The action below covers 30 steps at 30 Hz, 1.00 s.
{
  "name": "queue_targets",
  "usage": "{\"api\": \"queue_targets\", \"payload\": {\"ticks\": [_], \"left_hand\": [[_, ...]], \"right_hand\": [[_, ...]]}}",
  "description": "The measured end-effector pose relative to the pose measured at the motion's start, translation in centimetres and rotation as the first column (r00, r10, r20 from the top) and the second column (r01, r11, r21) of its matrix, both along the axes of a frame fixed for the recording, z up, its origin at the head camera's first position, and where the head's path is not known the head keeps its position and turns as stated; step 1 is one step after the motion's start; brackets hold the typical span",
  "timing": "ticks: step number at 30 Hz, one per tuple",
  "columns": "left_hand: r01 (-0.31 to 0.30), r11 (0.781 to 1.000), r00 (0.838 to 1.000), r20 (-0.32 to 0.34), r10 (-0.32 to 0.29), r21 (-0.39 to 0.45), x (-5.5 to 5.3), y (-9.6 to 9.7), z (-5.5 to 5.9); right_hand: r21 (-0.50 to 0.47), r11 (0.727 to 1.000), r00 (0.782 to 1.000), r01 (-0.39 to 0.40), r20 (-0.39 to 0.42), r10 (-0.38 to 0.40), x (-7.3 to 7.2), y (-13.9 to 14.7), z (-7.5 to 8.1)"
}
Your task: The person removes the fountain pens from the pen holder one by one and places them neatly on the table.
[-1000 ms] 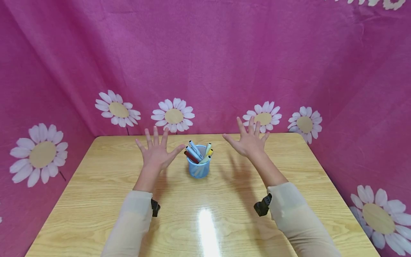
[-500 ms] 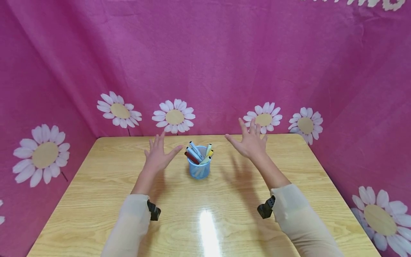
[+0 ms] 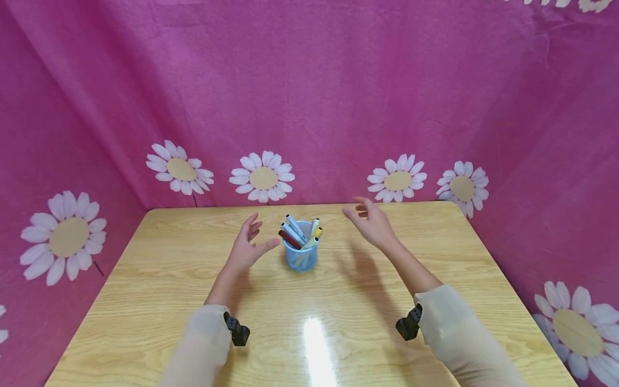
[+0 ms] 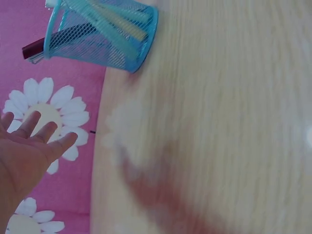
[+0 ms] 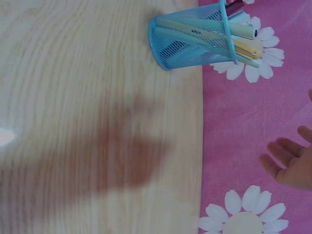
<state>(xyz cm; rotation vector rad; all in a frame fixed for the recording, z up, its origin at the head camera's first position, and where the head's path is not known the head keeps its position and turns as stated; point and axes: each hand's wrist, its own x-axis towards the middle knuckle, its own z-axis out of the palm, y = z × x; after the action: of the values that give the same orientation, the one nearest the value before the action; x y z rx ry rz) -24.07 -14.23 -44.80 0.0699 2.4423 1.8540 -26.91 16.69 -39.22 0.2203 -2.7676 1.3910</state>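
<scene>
A blue mesh pen cup (image 3: 301,259) stands upright on the wooden table, holding several pens. A dark red pen (image 3: 289,239) leans to its left, light blue pens (image 3: 293,227) rise beside it, and a yellow pen (image 3: 317,231) and pale green ones lean right. Left of the cup, my left hand (image 3: 245,251) hovers above the table with fingers loosely bent and thumb pointing at the cup, not touching it. On the other side my right hand (image 3: 374,224) is also in the air, fingers loosely curved, farther from the cup. Neither hand holds anything.
The wooden table (image 3: 145,290) reaches back to a pink curtain (image 3: 309,107) with white daisies, which also hangs at both sides. A bright light reflection (image 3: 317,349) lies on the tabletop near the front. Black wrist cameras sit at both sleeve cuffs.
Both hands had fingers spread wide; now the fingers are loosely bent inward. The hands have turned and come lower, the left one slightly nearer the cup. The pen cup stays in place.
</scene>
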Motion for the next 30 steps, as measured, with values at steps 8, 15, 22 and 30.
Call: {"api": "queue_targets", "payload": {"ticks": [8,15,22,30], "left_hand": [[0.033,0.994,0.998,0.051,-0.039,0.103,0.7,1.4,-0.5],[0.028,0.985,0.998,0.058,-0.038,0.173,0.9,2.8,-0.8],[0.015,0.983,1.0,0.016,-0.018,0.185,0.0,3.6,-3.4],[0.02,0.98,1.0,0.01,-0.022,0.197,0.0,4.8,-3.5]], "right_hand": [[-0.114,0.993,1.0,-0.011,-0.004,0.01,0.6,-0.6,-1.6],[-0.136,0.987,0.996,-0.084,-0.017,0.083,1.0,-1.2,-2.5],[-0.164,0.973,0.986,-0.163,-0.068,0.153,1.5,-2.2,-3.4],[-0.205,0.955,0.977,-0.213,-0.047,0.208,1.8,-3.5,-4.3]]}}
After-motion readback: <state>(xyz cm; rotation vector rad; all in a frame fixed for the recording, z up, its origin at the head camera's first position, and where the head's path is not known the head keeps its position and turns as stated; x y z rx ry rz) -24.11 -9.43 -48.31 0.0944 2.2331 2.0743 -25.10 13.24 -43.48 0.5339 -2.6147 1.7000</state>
